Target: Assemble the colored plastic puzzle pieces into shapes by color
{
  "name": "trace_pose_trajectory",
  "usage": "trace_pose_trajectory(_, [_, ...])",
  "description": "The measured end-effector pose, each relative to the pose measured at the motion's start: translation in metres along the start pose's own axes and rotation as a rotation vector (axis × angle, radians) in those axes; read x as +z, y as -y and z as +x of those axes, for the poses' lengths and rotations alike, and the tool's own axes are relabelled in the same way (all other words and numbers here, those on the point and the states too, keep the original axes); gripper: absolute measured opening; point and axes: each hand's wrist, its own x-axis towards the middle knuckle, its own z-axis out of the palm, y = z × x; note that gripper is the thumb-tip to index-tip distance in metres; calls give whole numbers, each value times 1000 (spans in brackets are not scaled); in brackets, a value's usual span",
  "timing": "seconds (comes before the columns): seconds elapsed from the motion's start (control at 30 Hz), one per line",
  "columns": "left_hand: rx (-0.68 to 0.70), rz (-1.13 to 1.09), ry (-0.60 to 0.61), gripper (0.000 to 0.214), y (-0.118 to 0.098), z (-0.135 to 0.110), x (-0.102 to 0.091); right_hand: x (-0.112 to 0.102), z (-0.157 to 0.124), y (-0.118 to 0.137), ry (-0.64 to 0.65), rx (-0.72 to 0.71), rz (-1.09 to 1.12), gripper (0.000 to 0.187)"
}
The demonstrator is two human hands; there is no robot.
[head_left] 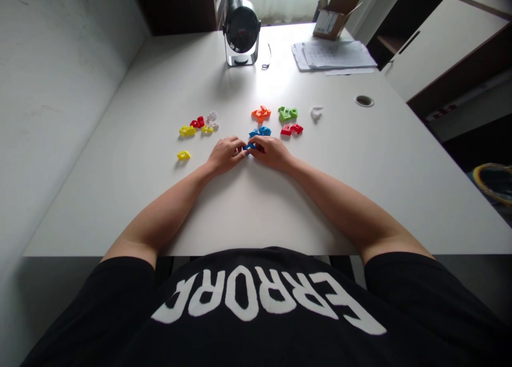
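Near the middle of the table, my left hand [226,154] and my right hand [273,151] meet with fingertips pinched on a small blue plastic piece [249,147]. Fingers partly cover it, so its full shape is hidden. Just beyond my fingers lie more blue pieces [264,130]. Behind those is a cluster of orange pieces [261,113]. Green pieces [288,113] and red pieces [292,129] sit to the right, with a white piece [316,112] farther out. Left of my hands are yellow pieces [186,131], other red pieces [197,122] and clear-white pieces [212,117]. One yellow piece [183,155] lies apart, nearer me.
A round black device on a metal stand [241,31] stands at the back, beside a thin dark strap [266,60]. Papers [336,55] and an opened cardboard box [332,23] occupy the back right. A cable hole [364,101] pierces the white table [260,212]. A wall [60,89] borders the left.
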Motion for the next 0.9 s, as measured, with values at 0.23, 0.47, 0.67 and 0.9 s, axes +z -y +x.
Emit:
trace_pose_trajectory(0.23, [1, -4, -1, 26, 2, 0, 1, 1, 0, -2, 4, -1, 9, 23])
trace_pose_trajectory(0.47, [0, -4, -3, 25, 1, 0, 1, 1, 0, -3, 11, -3, 11, 25])
trace_pose_trajectory(0.67, [-4, -5, 2, 25, -2, 0, -1, 1, 0, -2, 8, -1, 3, 23])
trace_pose_trajectory(0.9, [-1, -4, 5, 25, -1, 0, -1, 1, 0, -2, 2, -4, -12, 20])
